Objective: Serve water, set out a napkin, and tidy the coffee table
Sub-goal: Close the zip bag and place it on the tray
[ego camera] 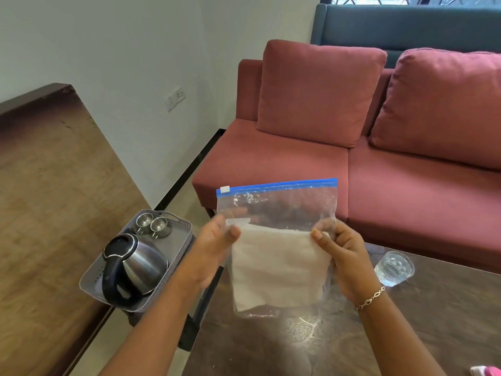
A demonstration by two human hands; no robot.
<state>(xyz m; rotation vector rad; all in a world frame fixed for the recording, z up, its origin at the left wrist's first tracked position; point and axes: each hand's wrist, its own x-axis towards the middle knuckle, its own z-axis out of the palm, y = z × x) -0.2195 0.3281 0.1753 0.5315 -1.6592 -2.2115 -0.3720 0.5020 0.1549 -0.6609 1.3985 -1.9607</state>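
I hold a clear zip bag [279, 210] upright over the coffee table [352, 343]; its blue zip strip runs along the top with the white slider at the left end. A folded white napkin [276, 270] lies inside the bag. My left hand [214, 245] grips the bag's left side and my right hand [344, 256] grips its right side, both at the napkin's top edge. A glass of water [394, 268] stands on the table to the right of my right hand.
A grey perforated tray [179, 232] to the left holds a steel kettle [135, 264] and two small steel cups [153, 225]. A red sofa [271, 156] stands behind the table. A wooden surface [48, 199] fills the left. A pink-and-white object [485, 371] shows at the bottom right corner.
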